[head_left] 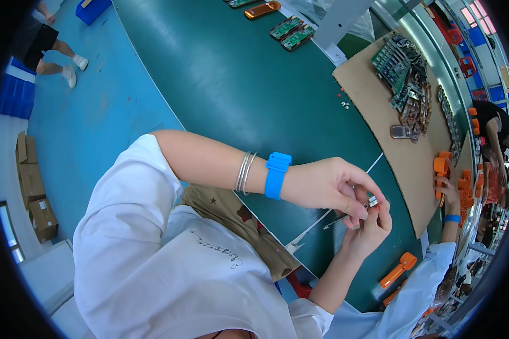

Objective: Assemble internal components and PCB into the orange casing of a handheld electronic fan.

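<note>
My left hand (316, 182), with a blue strap and thin bangles at its wrist, reaches in over the green table and meets my right hand (369, 233). Between the touching fingertips sits a small silvery metal part (372, 201) with a spot of red beside it. Both hands are closed in a pinch around it. Under the fingers a thin grey pointed piece (332, 222) sticks out; its kind and which hand it belongs to are hidden.
Cardboard (361, 85) at the right carries piled green circuit boards (396, 65). Open device halves (291, 33) lie near a metal post (339, 28). A white cord (311, 227) crosses the table. An orange handle-shaped piece (398, 270) lies near a co-worker's sleeve (418, 299).
</note>
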A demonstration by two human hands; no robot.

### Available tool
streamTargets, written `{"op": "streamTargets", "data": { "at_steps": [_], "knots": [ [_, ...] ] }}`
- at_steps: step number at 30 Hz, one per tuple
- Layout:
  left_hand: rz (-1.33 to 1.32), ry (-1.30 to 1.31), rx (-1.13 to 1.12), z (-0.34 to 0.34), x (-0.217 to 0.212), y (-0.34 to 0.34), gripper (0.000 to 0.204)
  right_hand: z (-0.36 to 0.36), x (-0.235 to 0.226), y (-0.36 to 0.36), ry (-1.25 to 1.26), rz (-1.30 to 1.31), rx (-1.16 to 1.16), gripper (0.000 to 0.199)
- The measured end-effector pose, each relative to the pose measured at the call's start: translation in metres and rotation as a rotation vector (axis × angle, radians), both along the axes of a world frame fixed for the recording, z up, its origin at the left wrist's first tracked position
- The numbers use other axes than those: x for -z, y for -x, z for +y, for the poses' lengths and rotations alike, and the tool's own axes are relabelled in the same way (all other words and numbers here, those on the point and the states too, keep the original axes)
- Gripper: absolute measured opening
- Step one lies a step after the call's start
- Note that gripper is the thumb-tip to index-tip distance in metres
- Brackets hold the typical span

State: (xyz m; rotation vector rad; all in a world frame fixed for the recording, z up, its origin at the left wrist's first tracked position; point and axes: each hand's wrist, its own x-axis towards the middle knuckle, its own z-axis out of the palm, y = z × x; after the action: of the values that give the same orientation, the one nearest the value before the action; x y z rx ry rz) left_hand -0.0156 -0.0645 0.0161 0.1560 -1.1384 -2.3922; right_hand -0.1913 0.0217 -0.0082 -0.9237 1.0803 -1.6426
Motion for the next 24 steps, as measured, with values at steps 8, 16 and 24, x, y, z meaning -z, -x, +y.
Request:
{"op": "streamTargets", "data": {
  "at_steps": [8,16,24],
  "knots": [
    [0.003,-0.017,-0.001,0.0014,0.0026,-0.0002,0.04,-0.0001,-0.0053,-0.0077,0.066,0.167,0.131,0.012],
    [-0.011,0.01,-0.009,0.0021,0.0044,0.0021,0.039,-0.0014,-0.0037,-0.0097,0.046,0.127,0.137,0.009],
    [0.016,0.031,-0.035,0.0033,0.0071,0.0029,0.037,-0.0024,-0.0058,-0.0128,0.036,0.088,0.115,0.007]
  ]
}}
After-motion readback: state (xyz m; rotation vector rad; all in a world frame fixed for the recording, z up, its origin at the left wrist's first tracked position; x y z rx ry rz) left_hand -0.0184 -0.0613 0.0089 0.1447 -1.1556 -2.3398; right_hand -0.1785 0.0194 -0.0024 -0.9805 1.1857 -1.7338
